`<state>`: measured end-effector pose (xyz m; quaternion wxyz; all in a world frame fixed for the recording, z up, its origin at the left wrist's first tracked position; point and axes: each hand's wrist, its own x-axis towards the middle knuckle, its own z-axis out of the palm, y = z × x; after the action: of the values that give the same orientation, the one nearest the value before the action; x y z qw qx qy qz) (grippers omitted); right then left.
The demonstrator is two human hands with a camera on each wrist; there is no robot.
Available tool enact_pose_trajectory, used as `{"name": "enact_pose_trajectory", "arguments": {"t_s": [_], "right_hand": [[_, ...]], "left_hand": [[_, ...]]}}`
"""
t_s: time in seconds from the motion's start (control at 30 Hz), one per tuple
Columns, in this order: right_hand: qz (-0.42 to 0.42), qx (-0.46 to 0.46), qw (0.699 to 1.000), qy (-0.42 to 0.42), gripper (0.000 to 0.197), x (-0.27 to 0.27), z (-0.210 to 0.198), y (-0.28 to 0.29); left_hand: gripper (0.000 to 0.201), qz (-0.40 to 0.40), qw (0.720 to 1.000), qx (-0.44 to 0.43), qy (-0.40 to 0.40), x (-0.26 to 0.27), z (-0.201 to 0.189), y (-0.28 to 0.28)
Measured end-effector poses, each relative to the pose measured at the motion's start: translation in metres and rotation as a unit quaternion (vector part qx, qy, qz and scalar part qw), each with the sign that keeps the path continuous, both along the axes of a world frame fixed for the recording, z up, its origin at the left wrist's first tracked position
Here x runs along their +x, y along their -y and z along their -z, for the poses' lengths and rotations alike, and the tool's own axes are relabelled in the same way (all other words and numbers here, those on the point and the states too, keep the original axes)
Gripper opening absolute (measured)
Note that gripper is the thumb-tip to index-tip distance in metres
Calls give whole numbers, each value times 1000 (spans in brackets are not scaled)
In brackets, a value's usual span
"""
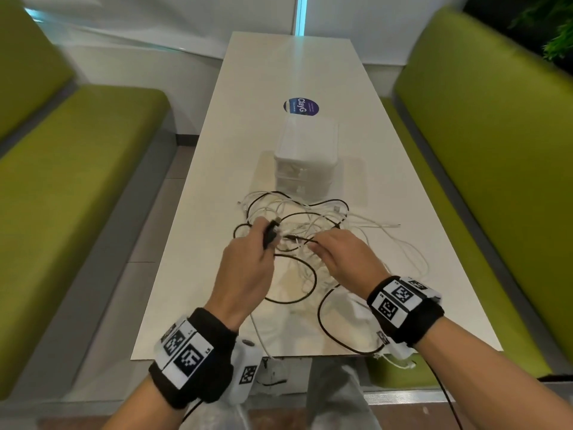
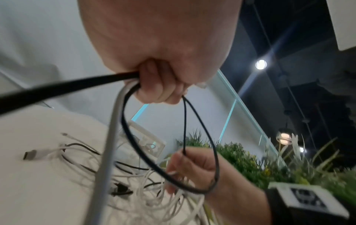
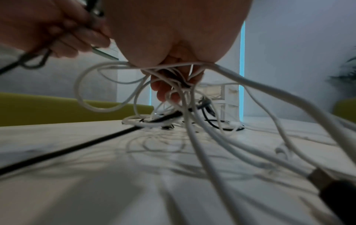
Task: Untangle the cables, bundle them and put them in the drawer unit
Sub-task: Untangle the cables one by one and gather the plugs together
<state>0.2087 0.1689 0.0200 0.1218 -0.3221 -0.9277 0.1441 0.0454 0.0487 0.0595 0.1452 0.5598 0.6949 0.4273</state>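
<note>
A tangle of white and black cables (image 1: 313,221) lies on the white table (image 1: 279,88), in front of a small white drawer unit (image 1: 305,156). My left hand (image 1: 248,259) grips a black cable (image 2: 202,130) near its plug end (image 1: 270,233), raised over the tangle; its loop hangs from the fingers in the left wrist view. My right hand (image 1: 341,256) grips a bunch of white cables (image 3: 173,79) at the tangle's near right. A black loop (image 1: 341,330) trails toward the table's near edge.
Green bench seats (image 1: 77,181) flank the table on both sides. A round dark sticker (image 1: 300,106) lies beyond the drawer unit. A white USB plug (image 2: 31,154) lies loose on the table. Plants (image 2: 250,164) stand beyond the right bench.
</note>
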Motion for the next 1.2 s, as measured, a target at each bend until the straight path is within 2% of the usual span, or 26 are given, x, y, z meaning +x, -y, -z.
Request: {"name": "enact_pose_trajectory", "arguments": {"t_s": [0.07,0.13,0.23,0.33,0.43,0.5,0.6,0.67,0.73,0.93,1.07,1.13,1.2], "right_hand": [[5,5,1000,-15,46,3,1,-4],[5,-2,1000,-27,43,3,1,-6],[0,-26,999,-24,44,-1,1,-7],[8,-43,999,-18,33,4,7,-14],[36,-44,998,-22,33,12,11,-22],[46,-35,998,-14,44,13,9,-21],[55,-29,998,27,51,7,5,-16],[61,-33,996,47,49,4,2,-13],[60,-34,996,62,42,3,-1,-11],[25,-15,995,98,38,-2,-13,-1],[4,9,994,107,46,-7,-3,0],[-33,31,992,121,49,-8,4,2],[-68,61,987,135,30,-6,5,6]], "left_hand": [[17,-9,987,86,137,-3,-11,9],[22,-6,957,136,257,-3,-19,15],[21,15,934,170,315,4,-21,20],[23,39,900,243,360,6,-32,29],[20,64,892,285,344,2,-53,33],[20,42,913,256,314,-3,-55,29],[14,-48,974,149,165,-7,-32,15],[10,-84,991,68,80,-9,-10,7],[17,-84,996,19,35,-10,4,3],[34,11,999,-21,31,8,4,-2],[21,53,996,-49,50,24,8,-6],[23,79,993,-72,51,30,14,-9],[29,96,990,-95,33,33,18,-11]]}}
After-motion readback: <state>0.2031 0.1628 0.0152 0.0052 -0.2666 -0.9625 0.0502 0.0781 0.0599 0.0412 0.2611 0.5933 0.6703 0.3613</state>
